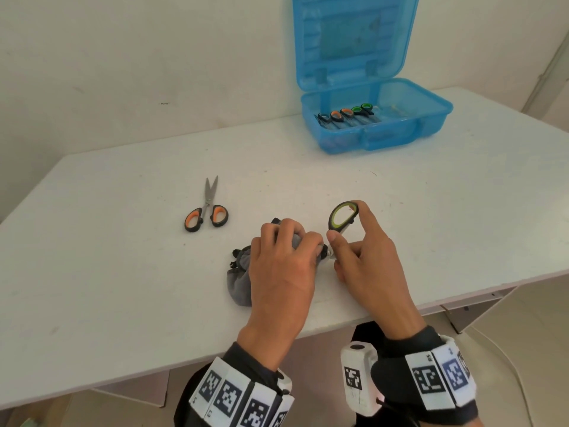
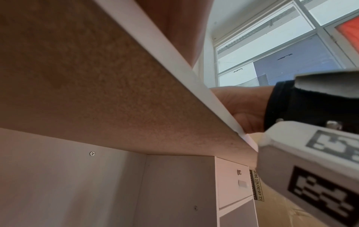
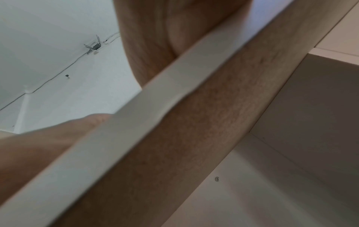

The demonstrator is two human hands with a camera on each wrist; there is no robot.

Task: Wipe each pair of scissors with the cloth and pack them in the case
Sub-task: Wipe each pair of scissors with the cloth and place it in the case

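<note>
In the head view my right hand (image 1: 348, 241) pinches the green-handled scissors (image 1: 342, 217) by the handle, its loop raised above the table. My left hand (image 1: 286, 245) grips the grey cloth (image 1: 239, 278) wrapped round the scissors' blades, which are hidden under the cloth and fingers. An orange-handled pair of scissors (image 1: 207, 208) lies flat on the white table (image 1: 123, 272) to the left, blades pointing away. The open blue case (image 1: 375, 118) stands at the back right with several scissors (image 1: 346, 115) lying inside. Both wrist views show only the table's underside and edge.
The case lid (image 1: 354, 38) stands upright against the wall. The table's front edge (image 1: 184, 365) runs just under my wrists. Below the tabletop the left wrist view shows a drawer unit (image 2: 233, 192).
</note>
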